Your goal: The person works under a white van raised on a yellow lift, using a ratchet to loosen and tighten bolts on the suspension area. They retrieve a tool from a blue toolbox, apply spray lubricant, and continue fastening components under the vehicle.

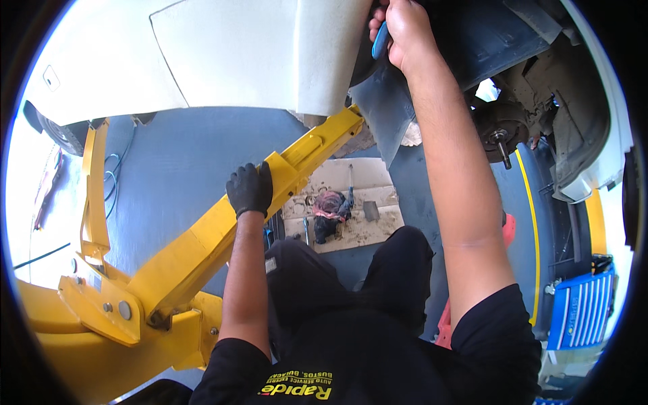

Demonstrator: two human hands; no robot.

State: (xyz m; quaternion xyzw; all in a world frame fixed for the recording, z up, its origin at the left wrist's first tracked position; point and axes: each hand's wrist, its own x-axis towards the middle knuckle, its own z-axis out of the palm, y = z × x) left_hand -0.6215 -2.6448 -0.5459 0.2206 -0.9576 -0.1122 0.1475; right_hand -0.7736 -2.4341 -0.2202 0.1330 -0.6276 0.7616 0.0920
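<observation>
With the hub (500,138) bare, our work seems unfinished: our right hand (405,28) clasps a blue tool (380,42) beside the white car panel (236,57), while our left hand (250,190) rests on the yellow lift arm (196,250), grip unclear.

2 hands (408,28), 1 glove (250,191), 2 lift arms (192,248), apparently 1 blue handle (380,42).

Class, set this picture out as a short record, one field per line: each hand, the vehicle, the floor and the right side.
Left hand: black-gloved, resting on a yellow lift arm
Right hand: bare, closed around a blue handle; far end not visible
Vehicle: white-bodied, top of picture
Floor: stained cardboard sheet bearing a crumpled cloth and a flat grey piece
Right side: exposed wheel hub; blue-and-silver striped object lower down
</observation>
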